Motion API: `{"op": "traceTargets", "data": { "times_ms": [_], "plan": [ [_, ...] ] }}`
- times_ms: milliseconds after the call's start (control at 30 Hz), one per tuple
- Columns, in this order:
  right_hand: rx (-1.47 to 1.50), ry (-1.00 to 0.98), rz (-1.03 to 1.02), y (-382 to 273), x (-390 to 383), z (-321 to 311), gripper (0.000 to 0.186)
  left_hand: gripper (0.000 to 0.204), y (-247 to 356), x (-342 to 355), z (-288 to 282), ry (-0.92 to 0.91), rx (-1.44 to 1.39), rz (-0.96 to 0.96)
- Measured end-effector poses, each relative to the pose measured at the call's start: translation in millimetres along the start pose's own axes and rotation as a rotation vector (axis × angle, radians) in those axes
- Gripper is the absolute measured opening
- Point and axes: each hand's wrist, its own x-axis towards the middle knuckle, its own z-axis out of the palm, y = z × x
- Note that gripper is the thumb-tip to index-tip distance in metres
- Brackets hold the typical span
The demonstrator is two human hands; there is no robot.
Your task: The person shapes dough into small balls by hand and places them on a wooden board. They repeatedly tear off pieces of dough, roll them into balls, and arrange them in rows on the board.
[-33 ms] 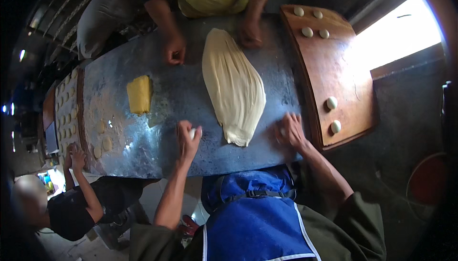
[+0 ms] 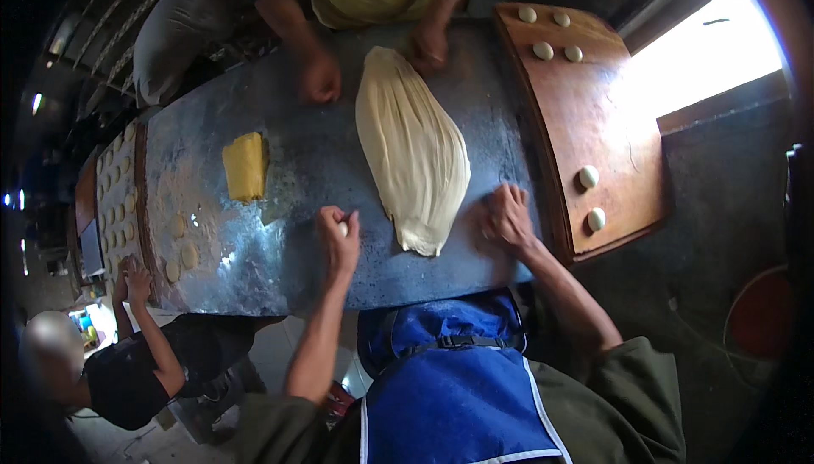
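Note:
A long sheet of pale dough (image 2: 413, 150), gathered in lengthwise folds, lies on the dark metal tabletop (image 2: 314, 159) between my hands. To its left, my left hand (image 2: 339, 239) is closed around a small dough ball (image 2: 342, 228), which shows white between thumb and fingers. On the other side, close to the table's right end, my right hand (image 2: 509, 214) is curled with its knuckles up and slightly blurred. Whatever lies under its fingers is hidden. Neither hand touches the sheet.
Across the table stand a co-worker's two hands (image 2: 322, 81), near the sheet's far end. A yellow block (image 2: 245, 166) lies left. The wooden board (image 2: 610, 133) at right carries several dough balls. Flattened rounds fill a tray (image 2: 119, 176) far left, where another person's hands (image 2: 134, 282) work.
My right hand has shifted slightly away from me and its fingers have curled more. My left fingers cover more of the ball. The co-worker's hands have drawn back a little.

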Motion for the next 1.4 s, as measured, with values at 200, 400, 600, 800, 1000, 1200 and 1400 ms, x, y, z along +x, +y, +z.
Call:
{"op": "traceTargets", "data": {
  "times_ms": [200,400,600,800,1000,1200,1400],
  "plan": [
    [0.616,-0.102,-0.163,-15,-29,0,0.048,0.035,9,-10,-8,-0.214,-0.038,0.487],
    [0.197,0.075,0.106,-14,-3,11,0.041,0.028,10,-5,-4,-0.118,-0.019,-0.045],
    [0.169,0.135,-0.106,16,-27,10,0.037,0.03,-7,-19,-19,-0.18,0.128,0.148],
    [0.35,-0.155,0.131,-14,-30,-6,0.05,0.018,-7,-12,-28,-0.291,0.06,0.174],
    [0.518,-0.316,0.457,-35,-32,-44,0.022,0.029,20,-1,-60,-0.462,-0.28,-0.198],
    [1.126,-0.294,0.229,-94,22,-58,0.037,0.042,81,-13,-42,-0.602,-1.23,-0.791],
    [1.179,-0.689,0.448,-108,33,-84,0.034,0.023,91,-5,-53,-0.75,-0.94,-0.499]
  ]
}}
